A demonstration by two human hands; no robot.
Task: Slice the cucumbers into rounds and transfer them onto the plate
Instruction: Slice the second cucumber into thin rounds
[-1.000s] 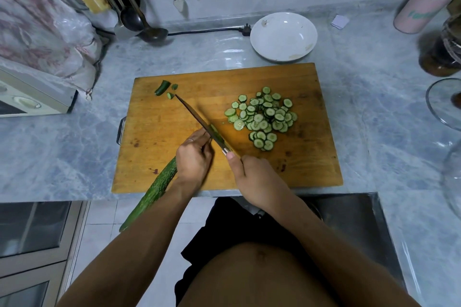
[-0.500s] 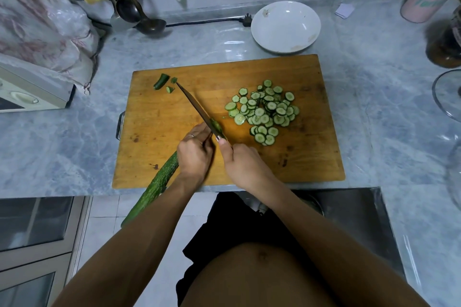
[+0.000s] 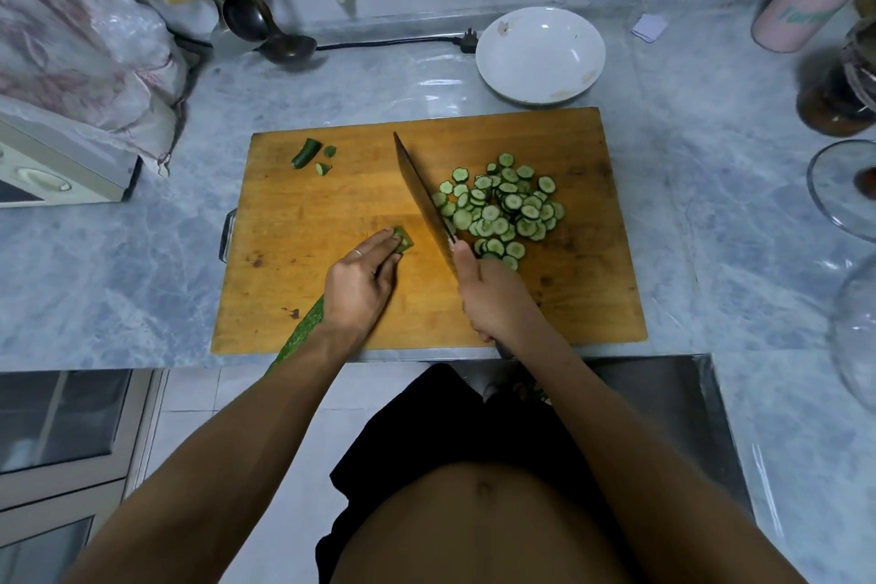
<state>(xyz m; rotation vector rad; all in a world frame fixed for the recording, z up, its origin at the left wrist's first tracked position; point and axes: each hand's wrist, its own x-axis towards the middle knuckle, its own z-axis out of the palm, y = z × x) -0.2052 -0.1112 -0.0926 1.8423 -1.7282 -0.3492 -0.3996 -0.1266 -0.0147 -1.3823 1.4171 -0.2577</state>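
A long dark green cucumber (image 3: pixel 303 330) lies diagonally on the wooden cutting board (image 3: pixel 583 299), its tail hanging over the front edge. My left hand (image 3: pixel 360 285) presses it down, with the cut end showing past my fingertips. My right hand (image 3: pixel 493 299) grips the knife (image 3: pixel 424 199), whose blade rests flat-angled against the left edge of a pile of several cucumber rounds (image 3: pixel 502 209). A white plate (image 3: pixel 540 55) sits beyond the board with nothing in it.
Three cucumber end scraps (image 3: pixel 308 154) lie at the board's far left. A pink bottle (image 3: pixel 806 0), a dark jar (image 3: pixel 839 90) and glass lids (image 3: pixel 844 190) stand to the right. Ladles (image 3: pixel 265 24), a plug cord and a covered appliance (image 3: pixel 52 161) are at the left.
The knife has swung away from the cucumber to the right, up against the pile of rounds. My left hand stays on the cucumber, its cut end now exposed.
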